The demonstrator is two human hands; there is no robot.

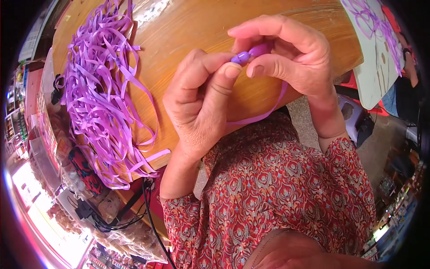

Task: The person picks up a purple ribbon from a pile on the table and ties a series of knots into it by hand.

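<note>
My left hand (197,96) pinches a small blue-purple plastic piece (241,58) between thumb and fingertips, above the table's near edge. From that piece a purple ribbon (260,49) runs into the curl of my right hand (300,58). The right thumb and index finger are spread around the ribbon; the other fingers curve behind it, partly hidden. A length of ribbon drops below my right hand and loops toward the left wrist. A big heap of purple ribbons (101,89), with small darker pieces among them, lies to the left on the wooden table (188,27).
A pale board (376,67) at the right carries more purple ribbon. Behind it, part of another person shows at the far right. A purple stool (349,119) stands on the floor. Black cables (150,215) and clear plastic bags (130,240) crowd the lower left.
</note>
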